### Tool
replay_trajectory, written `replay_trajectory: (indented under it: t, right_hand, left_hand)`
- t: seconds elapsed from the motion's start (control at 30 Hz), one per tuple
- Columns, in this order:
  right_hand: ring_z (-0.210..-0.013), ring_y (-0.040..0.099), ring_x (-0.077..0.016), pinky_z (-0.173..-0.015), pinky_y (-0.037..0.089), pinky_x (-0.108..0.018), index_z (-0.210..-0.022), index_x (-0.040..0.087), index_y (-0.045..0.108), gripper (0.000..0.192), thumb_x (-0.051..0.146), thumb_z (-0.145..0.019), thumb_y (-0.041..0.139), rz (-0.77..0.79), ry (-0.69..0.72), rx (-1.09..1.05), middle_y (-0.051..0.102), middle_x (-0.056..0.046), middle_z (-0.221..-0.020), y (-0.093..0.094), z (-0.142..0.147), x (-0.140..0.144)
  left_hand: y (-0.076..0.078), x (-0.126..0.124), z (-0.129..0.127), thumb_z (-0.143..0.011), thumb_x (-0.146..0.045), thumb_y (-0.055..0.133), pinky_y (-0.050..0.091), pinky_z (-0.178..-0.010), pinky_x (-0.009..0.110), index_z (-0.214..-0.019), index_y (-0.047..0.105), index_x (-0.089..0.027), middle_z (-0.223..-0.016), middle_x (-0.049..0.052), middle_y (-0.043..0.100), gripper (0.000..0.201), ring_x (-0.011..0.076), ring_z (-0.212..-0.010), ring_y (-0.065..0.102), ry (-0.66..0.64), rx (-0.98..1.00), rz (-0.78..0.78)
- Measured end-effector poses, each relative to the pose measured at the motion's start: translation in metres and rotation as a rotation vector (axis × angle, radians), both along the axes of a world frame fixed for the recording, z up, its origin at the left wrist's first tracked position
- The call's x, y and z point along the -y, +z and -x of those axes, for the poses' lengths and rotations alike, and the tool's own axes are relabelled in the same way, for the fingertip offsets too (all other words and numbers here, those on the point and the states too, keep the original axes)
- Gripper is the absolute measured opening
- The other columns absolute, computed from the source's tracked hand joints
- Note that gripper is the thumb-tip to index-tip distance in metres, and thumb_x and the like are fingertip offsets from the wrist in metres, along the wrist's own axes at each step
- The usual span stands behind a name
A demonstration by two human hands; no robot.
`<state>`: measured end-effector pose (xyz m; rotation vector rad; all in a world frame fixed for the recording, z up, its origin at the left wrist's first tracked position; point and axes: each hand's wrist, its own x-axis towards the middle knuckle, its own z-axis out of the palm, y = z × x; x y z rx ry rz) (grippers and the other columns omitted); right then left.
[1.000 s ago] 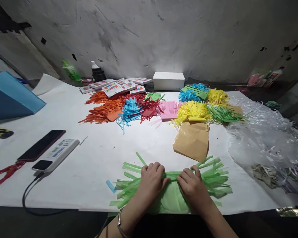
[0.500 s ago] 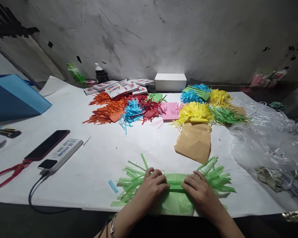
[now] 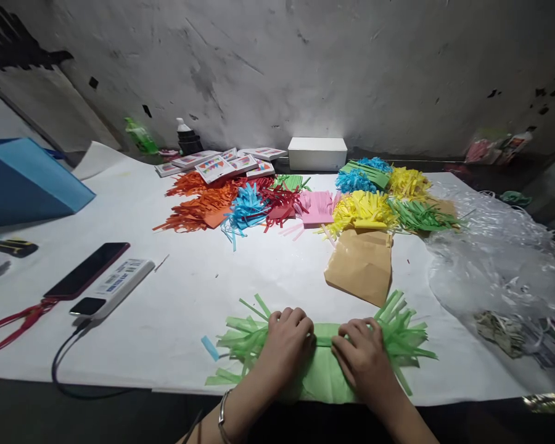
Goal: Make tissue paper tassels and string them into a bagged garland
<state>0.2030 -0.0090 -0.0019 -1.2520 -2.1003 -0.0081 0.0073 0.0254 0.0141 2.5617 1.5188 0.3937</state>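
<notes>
Green paper lies at the frame's lower centre, under both hands, long axis running left to right; left hand and right hand, equally near, grasp its darker fold.

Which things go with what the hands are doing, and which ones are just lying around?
Part of the job:
green fringed paper, touched by the left hand and right hand
probably the pink fringed bundle and yellow fringed bundle, which look similarly cut

Seemingly just lying about:
dark phone
red cord
green bottle
</notes>
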Motion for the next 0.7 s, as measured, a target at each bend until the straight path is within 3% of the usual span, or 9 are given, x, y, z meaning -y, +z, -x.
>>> replay_trajectory:
  t: [0.13, 0.3, 0.47, 0.7]
  right_hand:
    - [-0.074, 0.050, -0.0183, -0.088, 0.030, -0.039, -0.076, 0.021, 0.058, 0.026, 0.017, -0.099, 0.048, -0.021, 0.074, 0.027, 0.058, 0.000, -0.070, -0.002, 0.002, -0.006]
    - [-0.076, 0.050, -0.0190, -0.087, 0.028, -0.039, -0.079, 0.020, 0.059, 0.026, 0.022, -0.102, 0.046, -0.017, 0.088, 0.038, 0.061, -0.001, -0.075, -0.002, 0.012, -0.011]
    - [-0.073, 0.048, -0.0176, -0.088, 0.030, -0.039, -0.075, 0.020, 0.057, 0.039, 0.015, -0.105, 0.032, -0.043, 0.136, 0.058, 0.060, -0.001, -0.072, -0.005, 0.010, -0.008]
    - [-0.084, 0.054, -0.0195, -0.102, 0.029, -0.045, -0.084, 0.023, 0.061, 0.030, 0.014, -0.101, 0.037, -0.002, 0.062, 0.020, 0.063, 0.000, -0.082, -0.010, -0.020, 0.002]
  left_hand:
    - [-0.001, 0.000, 0.004, -0.086, -0.020, 0.074, 0.028, -0.102, 0.047, -0.080, 0.069, -0.025, -0.098, -0.001, 0.069, 0.009, 0.0216, -0.099, 0.057, -0.146, 0.029, -0.052]
    - [-0.006, -0.002, 0.007, -0.087, -0.020, 0.074, 0.025, -0.106, 0.047, -0.079, 0.065, -0.021, -0.089, -0.001, 0.068, 0.012, 0.0195, -0.092, 0.056, -0.283, 0.044, -0.205]
    - [-0.008, -0.003, 0.007, -0.087, -0.016, 0.073, 0.031, -0.099, 0.042, -0.076, 0.063, -0.020, -0.083, -0.002, 0.067, 0.016, 0.0179, -0.087, 0.055, -0.294, 0.062, -0.205]
    - [-0.005, 0.004, 0.007, -0.088, -0.021, 0.073, 0.031, -0.095, 0.041, -0.076, 0.066, -0.023, -0.084, -0.004, 0.068, 0.014, 0.0173, -0.089, 0.057, -0.190, 0.057, -0.103]
